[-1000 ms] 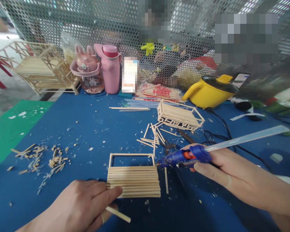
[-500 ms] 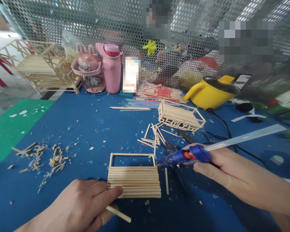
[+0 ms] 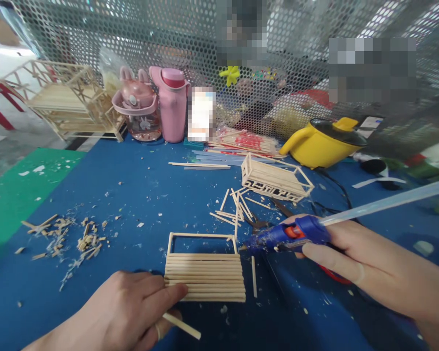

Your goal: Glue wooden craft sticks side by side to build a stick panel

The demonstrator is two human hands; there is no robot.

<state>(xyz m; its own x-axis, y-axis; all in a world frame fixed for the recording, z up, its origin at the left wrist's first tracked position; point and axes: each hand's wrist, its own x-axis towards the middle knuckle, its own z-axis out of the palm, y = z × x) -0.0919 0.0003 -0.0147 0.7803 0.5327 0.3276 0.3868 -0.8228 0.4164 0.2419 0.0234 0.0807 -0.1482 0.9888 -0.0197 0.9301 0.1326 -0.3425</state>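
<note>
A flat panel of glued wooden sticks (image 3: 205, 278) with an open stick frame on its far side lies on the blue table (image 3: 146, 195). My left hand (image 3: 128, 312) rests at the panel's near left corner, fingers pinched on a loose wooden stick (image 3: 181, 326). My right hand (image 3: 354, 265) grips a blue glue gun (image 3: 289, 236) with a clear glue stick (image 3: 384, 202) out the back. Its nozzle points at the frame's right corner, very close to it.
A small stick-built box (image 3: 274, 180) and loose sticks (image 3: 234, 207) lie beyond the panel. Stick scraps (image 3: 66, 239) litter the left. A yellow pot (image 3: 322, 141), pink bottles (image 3: 171, 105), a large stick model (image 3: 62, 100) and a mesh screen (image 3: 139, 34) line the back. Black cables (image 3: 336, 195) trail right.
My right hand and the glue gun drifted slightly right and down in the picture as the view shifted; the left hand keeps its stick at the panel's corner.
</note>
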